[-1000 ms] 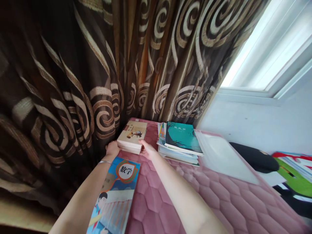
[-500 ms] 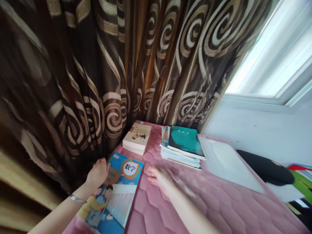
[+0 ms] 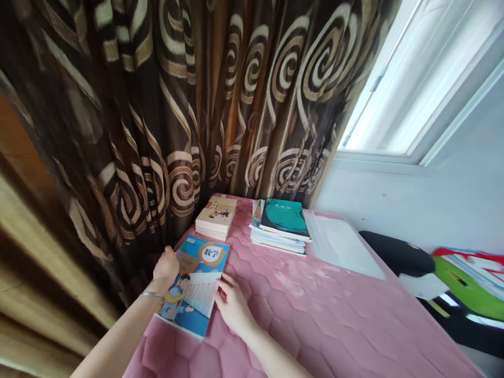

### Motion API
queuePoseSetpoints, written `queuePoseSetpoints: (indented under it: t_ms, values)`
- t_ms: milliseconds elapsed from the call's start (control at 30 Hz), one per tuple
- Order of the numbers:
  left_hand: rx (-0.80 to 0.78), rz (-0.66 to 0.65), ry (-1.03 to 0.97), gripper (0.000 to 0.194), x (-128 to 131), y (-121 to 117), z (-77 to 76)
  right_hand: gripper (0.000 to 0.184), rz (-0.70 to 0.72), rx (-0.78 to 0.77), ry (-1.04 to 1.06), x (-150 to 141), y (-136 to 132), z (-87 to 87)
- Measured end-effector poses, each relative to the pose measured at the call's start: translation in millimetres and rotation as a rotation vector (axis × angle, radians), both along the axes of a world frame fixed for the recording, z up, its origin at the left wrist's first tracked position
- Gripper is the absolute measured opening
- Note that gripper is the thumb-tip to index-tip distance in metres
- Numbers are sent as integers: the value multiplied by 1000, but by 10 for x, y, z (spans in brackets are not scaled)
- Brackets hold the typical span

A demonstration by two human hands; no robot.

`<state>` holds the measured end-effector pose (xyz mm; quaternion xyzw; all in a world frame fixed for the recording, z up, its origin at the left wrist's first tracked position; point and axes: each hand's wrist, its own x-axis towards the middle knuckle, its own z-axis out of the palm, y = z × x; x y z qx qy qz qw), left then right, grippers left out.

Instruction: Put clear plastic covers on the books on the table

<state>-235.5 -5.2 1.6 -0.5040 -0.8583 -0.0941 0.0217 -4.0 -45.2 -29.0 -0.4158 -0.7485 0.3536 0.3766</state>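
A blue textbook [image 3: 197,299] with Chinese characters in a white oval and cartoon children on its cover lies in front of me, its cover up. My left hand [image 3: 166,266], a silvery bangle at the wrist, is closed at the left edge of the textbook, its fingertips mostly hidden. On the opposite edge, my right hand [image 3: 233,303] grips with bent fingers and thumb. Just beyond the textbook stands a stack of small beige books [image 3: 216,215]. A second stack [image 3: 281,244], topped by a teal book [image 3: 286,218], is to its right.
Pink quilted bedding [image 3: 283,315] covers the surface. A translucent white sheet [image 3: 346,247] lies right of the teal stack. Farther right are a black object [image 3: 397,254] and a green item [image 3: 464,286]. A patterned curtain [image 3: 181,131] hangs behind, beside a window [image 3: 394,94].
My right hand has moved left from the bedding onto the textbook's right edge. The textbook's near end has come fully into view. My left hand stays at its left edge. The view has shifted.
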Motion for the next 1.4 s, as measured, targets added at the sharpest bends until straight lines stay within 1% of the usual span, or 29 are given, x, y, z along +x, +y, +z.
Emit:
queuePoseSetpoints:
  t_ms: [67, 167, 300, 400, 467, 600, 700, 767, 833, 867, 900, 933, 967, 1033, 1100, 1133, 1167, 1300, 1400]
  values:
    - [9, 22, -22, 32, 19, -15, 16, 37, -44, 111, -179, -7, -27, 15]
    - [25, 57, -42, 31, 33, -23, 56, 40, -68, 172, -344, -37, -62, 40]
    - [50, 94, -35, 30, 31, 20, 89, 40, -85, 169, -429, -82, -57, 85]
    - [80, 83, 6, 31, 40, 35, 73, 40, -116, 169, -458, -109, -39, 93]
    - [114, 46, 58, 33, 51, 21, 46, 40, -126, 175, -460, -119, -34, 83]
    - [173, -93, 157, 37, 49, -23, -5, 41, -117, 194, -450, -116, -41, 65]
    - [204, -150, 194, 39, 112, -42, -28, 40, -99, 217, -459, -102, -69, 78]
    - [212, -226, 247, 40, 260, -73, -64, 43, -80, 232, -465, -92, -105, 88]
    - [188, -347, 307, 42, 482, -134, -133, 41, -62, 242, -476, -70, -147, 92]
    - [161, -370, 300, 44, 599, -174, -176, 39, -53, 241, -482, -50, -167, 92]
    - [145, -360, 279, 48, 703, -216, -218, 38, -36, 239, -485, -18, -183, 91]
    - [123, -332, 254, 49, 786, -259, -255, 37, -3, 237, -479, 26, -195, 93]
    - [104, -333, 239, 53, 844, -299, -283, 38, 48, 237, -463, 87, -202, 99]
    - [59, -339, 215, 61, 891, -367, -301, 40, 176, 228, -404, 259, -203, 124]
    - [-9, -362, 200, 74, 888, -424, -279, 33, 266, 197, -345, 494, -192, 169]
    - [-45, -376, 196, 78, 885, -452, -261, 29, 273, 173, -328, 630, -182, 196]
    - [-71, -392, 195, 78, 886, -481, -242, 26, 259, 156, -319, 772, -169, 222]
    - [-94, -479, 221, 60, 895, -576, -186, 24, 124, 136, -311, 1333, -99, 278]
    - [-133, -519, 218, 58, 854, -583, -186, 27, 50, 142, -241, 1622, -54, 253]
